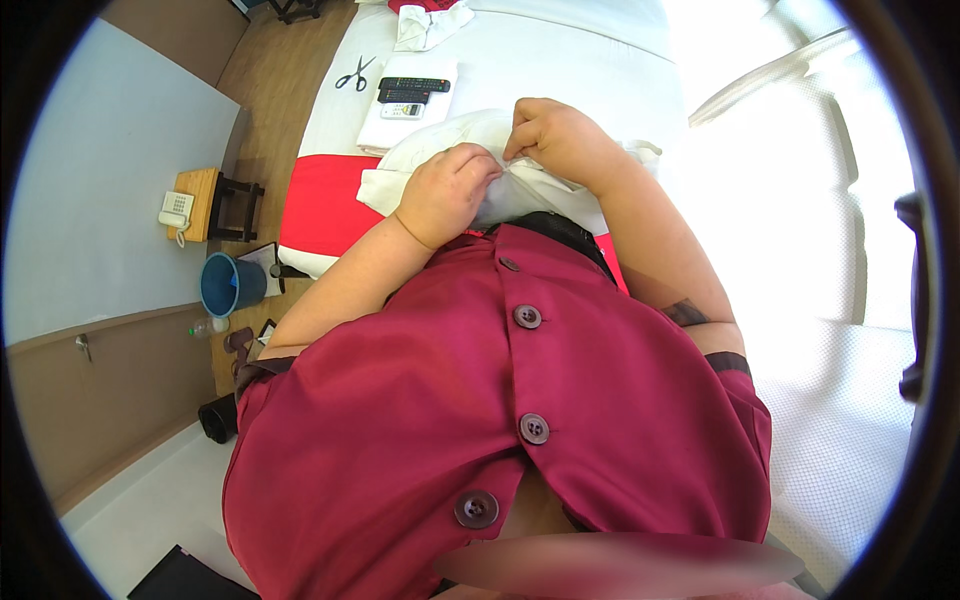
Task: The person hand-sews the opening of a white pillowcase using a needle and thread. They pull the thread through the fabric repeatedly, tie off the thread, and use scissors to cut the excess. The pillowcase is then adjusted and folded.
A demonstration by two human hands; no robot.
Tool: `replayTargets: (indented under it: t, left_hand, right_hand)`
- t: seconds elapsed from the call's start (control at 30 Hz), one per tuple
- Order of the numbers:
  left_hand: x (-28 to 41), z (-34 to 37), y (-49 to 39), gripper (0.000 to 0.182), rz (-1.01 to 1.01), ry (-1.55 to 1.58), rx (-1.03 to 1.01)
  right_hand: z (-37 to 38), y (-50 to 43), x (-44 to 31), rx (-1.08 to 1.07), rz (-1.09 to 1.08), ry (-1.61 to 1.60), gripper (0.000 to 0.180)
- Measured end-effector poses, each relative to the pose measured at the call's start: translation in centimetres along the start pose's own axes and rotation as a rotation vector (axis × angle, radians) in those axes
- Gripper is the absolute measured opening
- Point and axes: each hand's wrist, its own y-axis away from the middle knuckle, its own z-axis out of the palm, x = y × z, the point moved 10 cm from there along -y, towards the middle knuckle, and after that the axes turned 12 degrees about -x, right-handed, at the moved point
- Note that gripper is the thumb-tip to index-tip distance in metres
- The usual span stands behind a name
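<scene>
A white cloth garment (pixel 525 191) lies bunched in front of my belly, over the near part of the bed. My left hand (pixel 448 189) pinches a fold of it between thumb and curled fingers. Just to the right, the fingertips of my right hand (pixel 556 141) are pinched together on the same fold, close to the left fingertips. Whether something thin, such as a needle or thread, is between them is too small to tell. Part of the cloth spreads beyond my hands, and some is hidden under my wrists.
Scissors (pixel 355 75) lie on the white bed sheet (pixel 555 52). Several remote controls (pixel 414 85) rest on a folded white towel (pixel 375 127). A red bed runner (pixel 328 199) crosses the bed. At left are a telephone (pixel 177 210) on a wooden stool (pixel 196 196) and a blue bucket (pixel 225 285).
</scene>
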Motion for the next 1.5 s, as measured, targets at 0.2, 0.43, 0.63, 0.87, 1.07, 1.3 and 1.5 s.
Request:
replayTargets:
  t: [0.2,0.43,0.63,0.87,1.07,1.3,1.5]
  left_hand:
    - [-0.1,0.0,-0.1,0.011,0.011,-0.011,-0.001]
    - [-0.4,0.0,-0.4,0.01,0.004,0.023,-0.01]
    - [-0.6,0.1,-0.6,0.01,-0.003,0.031,-0.01]
    - [-1.1,0.4,-0.7,0.011,-0.012,0.067,-0.023]
    - [-1.4,0.4,-0.8,0.011,-0.025,0.109,-0.025]
    - [-1.9,0.5,-0.7,0.01,-0.049,0.125,-0.032]
    - [-2.2,0.9,-0.7,0.01,-0.047,0.177,-0.028]
  right_hand:
    - [-0.6,-0.1,-0.7,0.054,-0.056,0.052,0.016]
    - [-0.3,-0.3,-0.4,-0.014,-0.036,-0.005,0.016]
    - [-0.4,-0.6,-0.6,-0.056,-0.057,-0.007,0.015]
    - [0.0,-1.0,-0.6,-0.137,-0.055,-0.03,0.013]
    - [-0.4,-1.0,1.5,-0.186,0.04,-0.11,0.007]
    - [0.5,-1.3,1.6,-0.235,0.024,-0.197,0.008]
    - [1.1,-1.5,1.4,-0.282,0.011,-0.259,0.006]
